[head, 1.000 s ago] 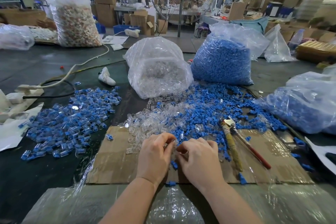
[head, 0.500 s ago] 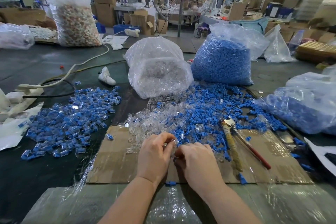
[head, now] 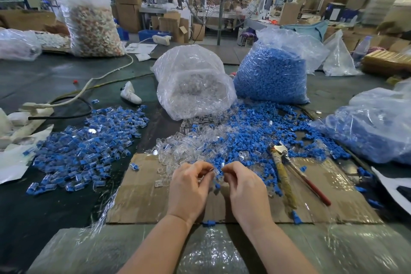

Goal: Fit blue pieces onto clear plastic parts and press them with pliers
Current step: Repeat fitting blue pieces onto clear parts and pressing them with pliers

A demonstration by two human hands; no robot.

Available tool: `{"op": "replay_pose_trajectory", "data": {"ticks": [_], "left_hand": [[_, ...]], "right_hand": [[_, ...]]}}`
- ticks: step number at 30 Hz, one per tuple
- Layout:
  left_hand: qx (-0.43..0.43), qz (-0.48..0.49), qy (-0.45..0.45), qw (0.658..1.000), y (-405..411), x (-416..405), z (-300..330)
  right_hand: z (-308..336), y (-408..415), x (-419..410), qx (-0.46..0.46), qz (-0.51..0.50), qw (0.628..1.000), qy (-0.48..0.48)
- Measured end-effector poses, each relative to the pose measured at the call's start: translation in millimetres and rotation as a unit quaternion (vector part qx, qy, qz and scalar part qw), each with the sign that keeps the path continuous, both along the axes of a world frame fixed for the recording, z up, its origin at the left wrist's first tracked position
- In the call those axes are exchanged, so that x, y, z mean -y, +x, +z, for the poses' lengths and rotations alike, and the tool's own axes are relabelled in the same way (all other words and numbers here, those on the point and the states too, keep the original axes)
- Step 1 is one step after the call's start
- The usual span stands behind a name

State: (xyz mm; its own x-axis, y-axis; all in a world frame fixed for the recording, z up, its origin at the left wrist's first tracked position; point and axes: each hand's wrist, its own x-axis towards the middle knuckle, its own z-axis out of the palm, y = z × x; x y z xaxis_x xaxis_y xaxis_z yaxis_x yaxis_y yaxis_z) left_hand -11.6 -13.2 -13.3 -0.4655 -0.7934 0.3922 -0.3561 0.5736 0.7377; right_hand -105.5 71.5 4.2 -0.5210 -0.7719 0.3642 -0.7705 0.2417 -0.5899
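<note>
We see our left hand [head: 189, 189] and our right hand [head: 246, 189] close together over the flat cardboard [head: 142, 202] at the near side of the surface [head: 44, 218]. Our left grip is narrow, with the fingers curled in and pinching a small clear part [head: 212, 170] at the tips. Our right grip is narrow too, with fingers curled toward that same spot, but we cannot tell what it holds, because the little thing is hidden and blurry. Just past our fingertips lies a pile of clear plastic parts [head: 189, 147]; they look like tiny see-through cups. Mixed in beside them, and spreading to the right, is a big pile of blue pieces [head: 255, 131], small and chunky. The pliers [head: 287, 169] lie on the cardboard just right of our right hand, with one worn yellow handle and one red handle pointing toward us. On the left, well apart from our hands, sits a heap of joined blue and clear parts [head: 89, 140]. Behind the piles stand a bag of clear parts [head: 193, 84] and a bag of blue pieces [head: 273, 73], and another blue bag [head: 373, 127] lies at the right. The bare cardboard to the left of our left hand gives room to move, with only a few loose bits on it. The near edge of the cardboard runs under our wrists, and shiny plastic wrap [head: 111, 251] covers the strip closest to us.
</note>
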Motion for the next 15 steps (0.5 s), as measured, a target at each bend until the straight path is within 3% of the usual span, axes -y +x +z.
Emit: {"op": "replay_pose_trajectory", "data": {"ticks": [5, 12, 15], "left_hand": [[0.005, 0.001, 0.016, 1.000, -0.5, -0.3, 0.4], [0.017, 0.004, 0.018, 1.000, 0.1, -0.1, -0.3], [0.020, 0.002, 0.018, 1.000, 0.2, -0.3, -0.8]], "right_hand": [[-0.8, 0.0, -4.4, -0.031, -0.005, 0.999, 0.002], [-5.5, 3.1, -4.7, -0.104, 0.036, 0.989, 0.102], [-8.6, 4.0, -3.0, -0.107, 0.032, 0.989, 0.102]]}}
